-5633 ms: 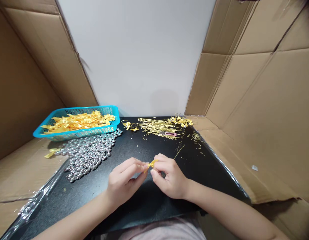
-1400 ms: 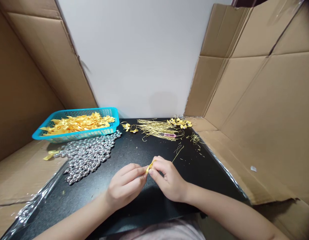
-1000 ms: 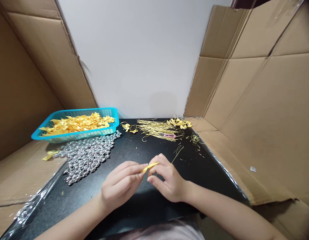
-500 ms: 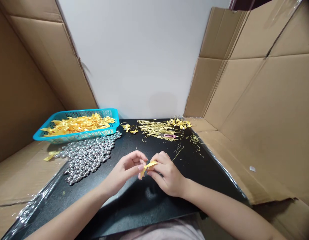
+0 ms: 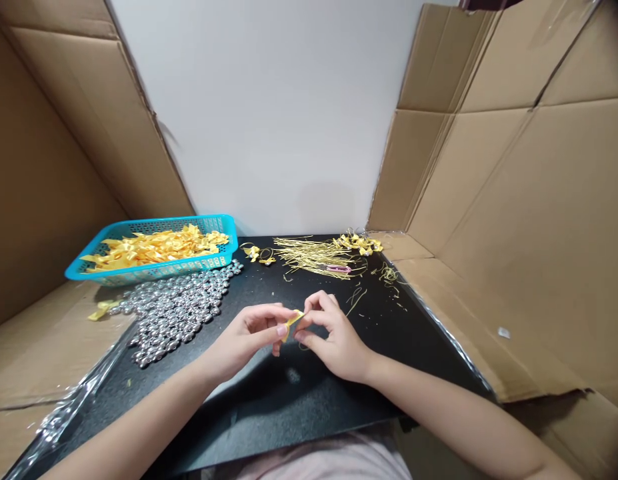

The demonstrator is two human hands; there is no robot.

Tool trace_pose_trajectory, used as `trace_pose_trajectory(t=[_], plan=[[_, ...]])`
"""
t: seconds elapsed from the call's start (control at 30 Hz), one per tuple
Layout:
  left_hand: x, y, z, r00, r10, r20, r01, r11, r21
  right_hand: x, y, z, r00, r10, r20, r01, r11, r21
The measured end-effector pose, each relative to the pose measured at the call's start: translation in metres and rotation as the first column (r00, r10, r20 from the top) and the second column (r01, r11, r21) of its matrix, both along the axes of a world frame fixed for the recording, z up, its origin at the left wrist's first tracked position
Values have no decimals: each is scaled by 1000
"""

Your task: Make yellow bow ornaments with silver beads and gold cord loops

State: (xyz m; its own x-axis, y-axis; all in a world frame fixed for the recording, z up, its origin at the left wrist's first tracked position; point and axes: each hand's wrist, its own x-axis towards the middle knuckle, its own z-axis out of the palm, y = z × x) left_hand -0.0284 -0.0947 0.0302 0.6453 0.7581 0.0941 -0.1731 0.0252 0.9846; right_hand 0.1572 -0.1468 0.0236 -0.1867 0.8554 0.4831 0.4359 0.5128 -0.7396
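Note:
My left hand (image 5: 246, 337) and my right hand (image 5: 333, 340) meet over the middle of the black table (image 5: 269, 393). Both pinch a small yellow ribbon piece (image 5: 291, 321) between thumb and fingertips, just above the table top. The fingers of both hands are curled closed around it. A heap of silver beads (image 5: 176, 307) lies to the left of my left hand. Beyond my hands lies a bundle of gold threads (image 5: 313, 257).
A blue basket (image 5: 153, 269) full of yellow ribbon bows stands at the back left. Small finished yellow bows (image 5: 361, 243) and a pink tool (image 5: 339, 269) lie at the back right. Cardboard walls (image 5: 513, 200) enclose both sides. One stray bow (image 5: 101, 309) lies on the left cardboard.
Both hands have moved slightly away from me while holding the ribbon piece. My left fingers have shifted their pinch on it and the ribbon has turned.

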Motion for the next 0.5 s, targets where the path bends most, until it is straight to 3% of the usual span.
trace_pose_trajectory(t=[0.27,0.4,0.5], plan=[[5,0,-8,999,24,-42,-23,1000,20,-2,1,-3,991,-114,-75,112,993,-32],[4,1,-10,995,73,-67,-72,997,21,2,0,-1,965,-206,-161,222,971,92],[4,0,-10,993,78,-90,-77,997,14,1,0,1,977,-180,-119,200,961,192]])
